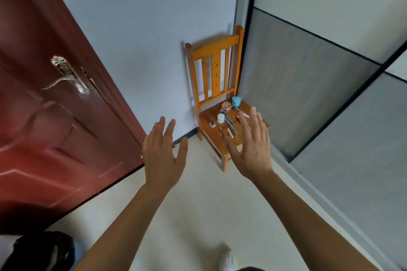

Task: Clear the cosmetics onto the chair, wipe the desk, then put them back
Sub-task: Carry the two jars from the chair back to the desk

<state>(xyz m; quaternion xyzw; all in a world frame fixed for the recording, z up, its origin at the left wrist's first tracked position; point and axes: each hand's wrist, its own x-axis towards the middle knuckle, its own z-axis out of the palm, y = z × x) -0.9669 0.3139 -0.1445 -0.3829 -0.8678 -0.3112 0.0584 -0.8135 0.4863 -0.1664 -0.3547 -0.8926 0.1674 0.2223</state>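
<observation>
Wooden chair [217, 55] holds the cosmetics [229, 120]. Left hand [163, 154] and right hand [253, 147] reach forward, fingers spread, holding nothing.

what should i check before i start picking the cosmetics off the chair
1. The left hand is free: ok, open, holds nothing.
2. The right hand is free: ok, open, holds nothing.
3. The chair seat is loaded: ok, the white jar, blue-topped item and pencils lie on it.
4. The chair is steady: ok, upright in the corner.
5. Reach: cannot tell, the right hand overlaps the seat in view, depth unclear.
6. The desk is wiped: cannot tell, it is not in view.
</observation>
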